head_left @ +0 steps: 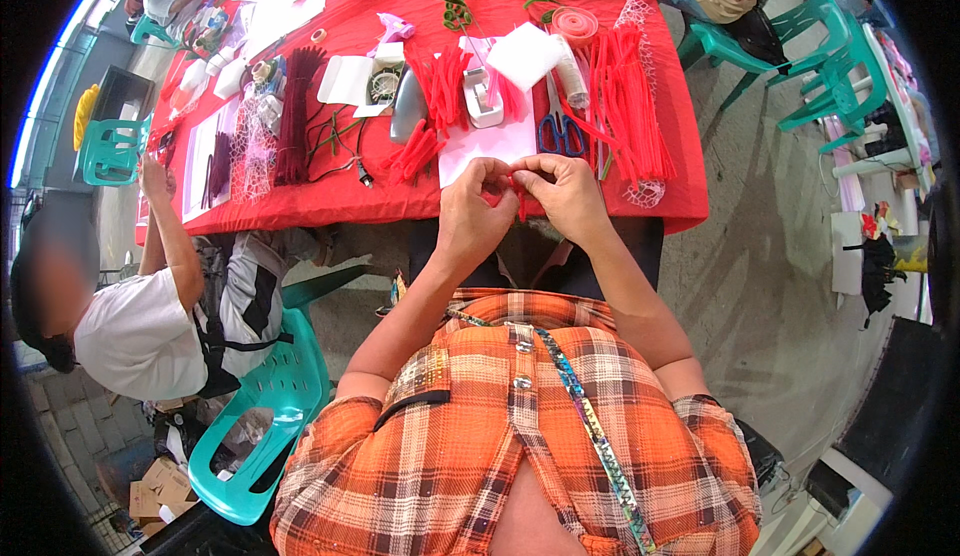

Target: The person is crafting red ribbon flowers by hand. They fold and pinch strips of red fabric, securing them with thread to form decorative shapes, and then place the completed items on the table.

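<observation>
Just over the near table edge, my left hand [471,212] and my right hand [570,199] meet with fingertips pinched together. Between them is a small piece of red fuzzy pipe cleaner [521,208], its end hanging down; the fingers hide most of it. A white-pink sheet [460,156] lies just beyond my hands. Dark blue-handled scissors [561,136] rest past my right fingers. Short red pipe cleaners [418,156] lie beyond my left hand, and a large bundle of long red pipe cleaners [632,106] is at the right.
The red-covered table [350,206] also holds a white tape dispenser [484,106], a white square pad [525,54], a pink ribbon roll [575,24] and dark pipe cleaners [298,116]. A person in a white shirt [145,341] sits at left on a green chair [262,436].
</observation>
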`<state>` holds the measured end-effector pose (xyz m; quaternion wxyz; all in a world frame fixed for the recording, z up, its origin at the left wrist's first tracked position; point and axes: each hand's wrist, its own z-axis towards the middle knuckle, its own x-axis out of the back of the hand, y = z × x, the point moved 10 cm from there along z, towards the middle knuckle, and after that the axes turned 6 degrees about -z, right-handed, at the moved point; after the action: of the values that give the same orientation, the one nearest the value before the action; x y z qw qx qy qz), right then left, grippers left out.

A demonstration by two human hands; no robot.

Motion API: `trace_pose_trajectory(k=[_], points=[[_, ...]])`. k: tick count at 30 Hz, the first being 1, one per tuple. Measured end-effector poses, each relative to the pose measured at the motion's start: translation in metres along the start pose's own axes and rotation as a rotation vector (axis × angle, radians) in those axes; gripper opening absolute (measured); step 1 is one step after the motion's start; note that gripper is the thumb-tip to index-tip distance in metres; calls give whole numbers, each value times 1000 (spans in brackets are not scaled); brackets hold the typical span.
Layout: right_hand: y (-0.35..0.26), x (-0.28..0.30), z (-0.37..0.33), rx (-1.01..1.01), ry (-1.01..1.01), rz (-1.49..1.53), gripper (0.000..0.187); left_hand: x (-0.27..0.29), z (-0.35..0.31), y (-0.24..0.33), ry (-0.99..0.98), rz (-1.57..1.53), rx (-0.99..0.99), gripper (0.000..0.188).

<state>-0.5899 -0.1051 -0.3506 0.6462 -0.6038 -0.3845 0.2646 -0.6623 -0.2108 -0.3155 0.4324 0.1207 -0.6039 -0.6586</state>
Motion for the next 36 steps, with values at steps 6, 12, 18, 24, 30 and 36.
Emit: trace_pose_trajectory(k=[6, 12, 18, 24, 30, 36], points=[[1, 2, 2, -11, -1, -2, 14, 2, 1, -2, 41, -50, -1, 23], [9, 0, 2, -12, -3, 17, 16, -8, 0, -16, -80, -93, 108, 31], [-15, 0, 1, 38, -79, -210, 17, -19, -2, -40, -167, -400, 333, 23], [-26, 1, -1, 81, -75, -304, 17, -23, -5, -49, -193, -496, 370, 22], [-24, -1, -1, 43, -86, -307, 18, -18, -12, -61, -77, -703, 496, 19], [5, -3, 7, -9, -50, -28, 16, 19, 5, -67, 99, -481, 300, 16]])
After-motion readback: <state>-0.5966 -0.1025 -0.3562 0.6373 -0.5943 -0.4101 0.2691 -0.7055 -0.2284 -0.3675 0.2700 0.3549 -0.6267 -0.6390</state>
